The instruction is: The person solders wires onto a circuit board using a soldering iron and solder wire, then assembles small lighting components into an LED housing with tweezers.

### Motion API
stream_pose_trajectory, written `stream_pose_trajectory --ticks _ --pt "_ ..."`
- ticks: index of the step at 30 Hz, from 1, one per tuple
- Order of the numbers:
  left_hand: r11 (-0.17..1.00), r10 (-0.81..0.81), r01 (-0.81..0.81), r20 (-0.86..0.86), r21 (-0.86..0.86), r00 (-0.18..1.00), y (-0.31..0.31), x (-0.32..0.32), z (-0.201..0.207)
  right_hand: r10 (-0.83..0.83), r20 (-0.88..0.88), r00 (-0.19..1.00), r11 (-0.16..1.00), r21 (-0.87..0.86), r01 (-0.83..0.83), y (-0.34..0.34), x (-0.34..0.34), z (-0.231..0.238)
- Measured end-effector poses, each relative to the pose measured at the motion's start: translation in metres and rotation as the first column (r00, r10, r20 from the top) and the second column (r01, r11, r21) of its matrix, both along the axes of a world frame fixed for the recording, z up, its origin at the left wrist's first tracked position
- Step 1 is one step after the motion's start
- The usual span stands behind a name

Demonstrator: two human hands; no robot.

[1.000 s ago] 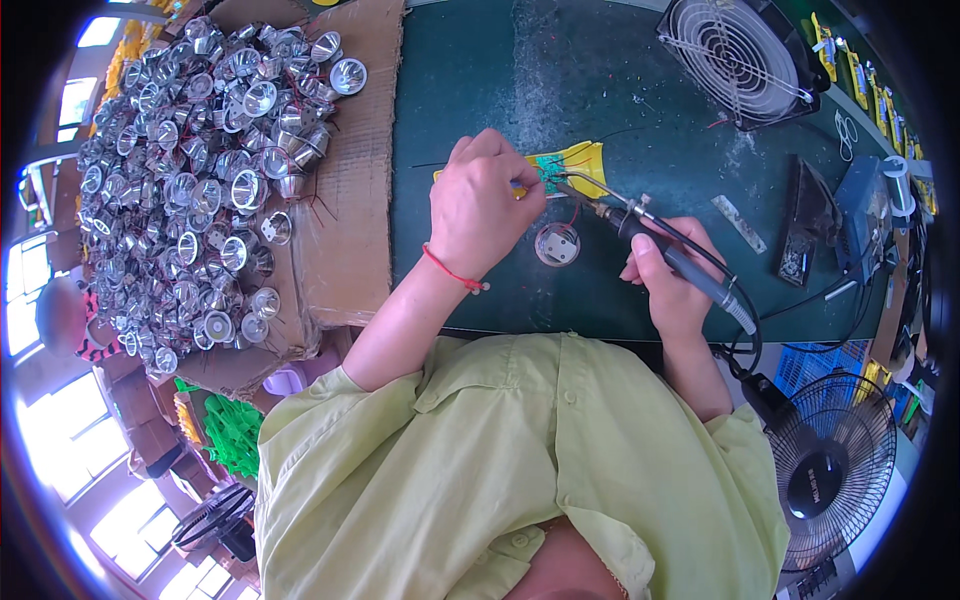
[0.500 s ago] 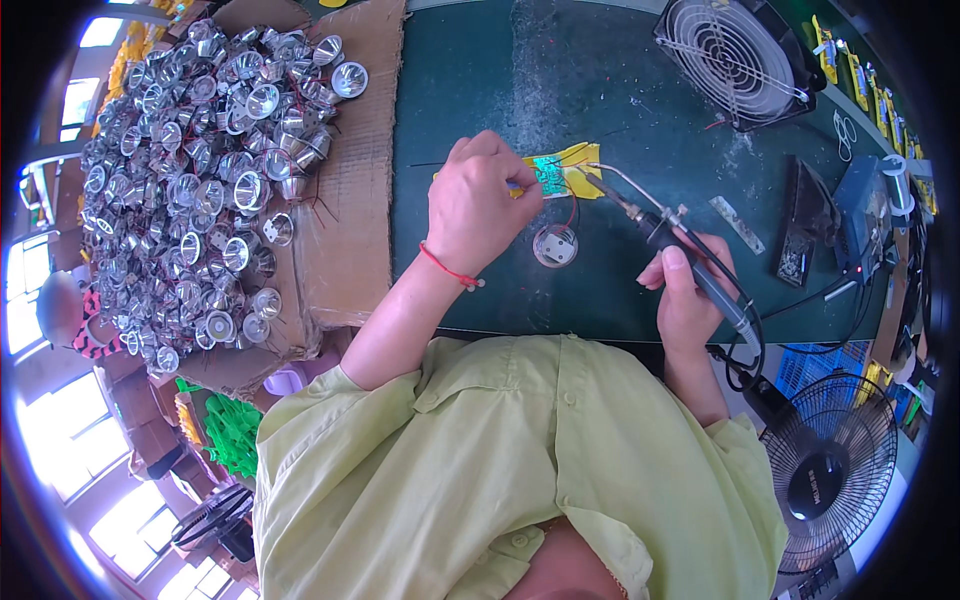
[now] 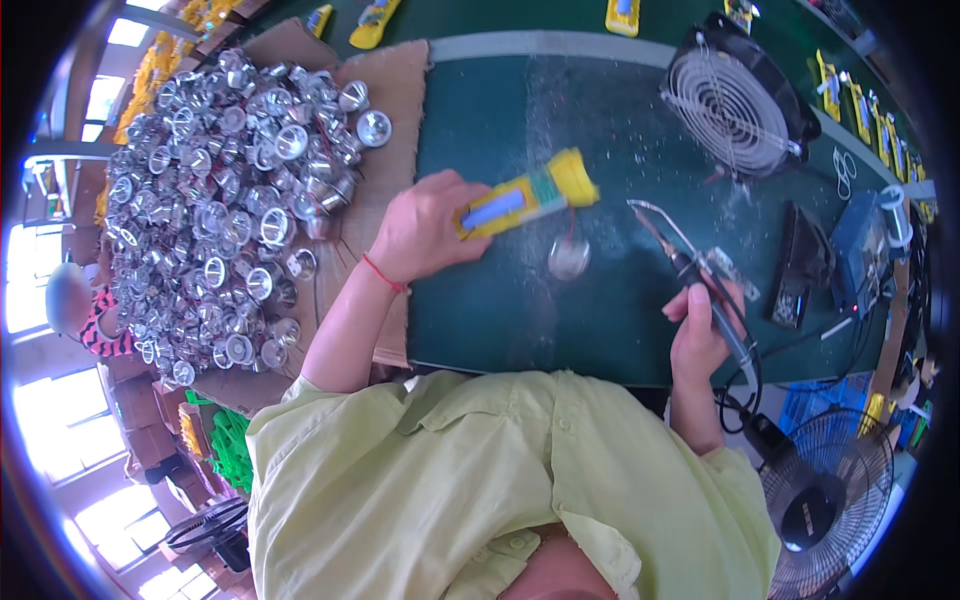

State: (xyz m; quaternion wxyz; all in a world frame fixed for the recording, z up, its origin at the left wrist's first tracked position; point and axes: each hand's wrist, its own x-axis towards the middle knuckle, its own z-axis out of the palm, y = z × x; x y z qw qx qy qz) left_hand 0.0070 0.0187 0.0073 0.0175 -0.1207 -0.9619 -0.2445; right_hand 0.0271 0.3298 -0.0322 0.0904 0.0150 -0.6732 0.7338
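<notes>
A light green shirt is seen nearest, with a black-bladed standing fan placed to its right.

Beyond it, a soldering tool is held in the right hand; the grip is closed around its dark handle, with the thumb laid along it. The tip is pointed up and leftward, near the yellow casing but not touching it. The casing itself is held above the counter by the left hand, whose grip is closed around the narrow end; the flared end is turned away to the upper right. A green board is exposed near that flare. A red cord is worn at the left wrist.

Just below the flared end, a round reflector is joined to a thin red wire leading up toward the casing; whether it is resting or hanging cannot be told.

To the left, a heap of silvery reflectors is piled on cardboard. To the right, a metal strip, a black holder and a blue box are set out.

Farther off, a square fan is stood, and yellow pieces are laid along the far side.
</notes>
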Motion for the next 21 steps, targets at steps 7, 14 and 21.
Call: stream_pose_trajectory --ticks 7,14,21 --pt "0.909 0.394 -0.404 -0.105 -0.103 0.913 -0.014 -0.156 -0.002 0.037 0.126 0.991 0.999 -0.012 -0.035 -0.013 0.002 -0.011" --pt "0.811 0.572 -0.584 -0.265 0.040 0.776 -0.027 -0.266 -0.020 0.037 0.134 0.990 0.999 -0.005 -0.037 -0.015 -0.006 -0.010" --pt "0.614 0.744 -0.629 0.081 -0.477 0.664 -0.170 -0.232 -0.014 0.084 0.203 0.976 0.996 0.009 -0.088 -0.014 -0.004 -0.013"
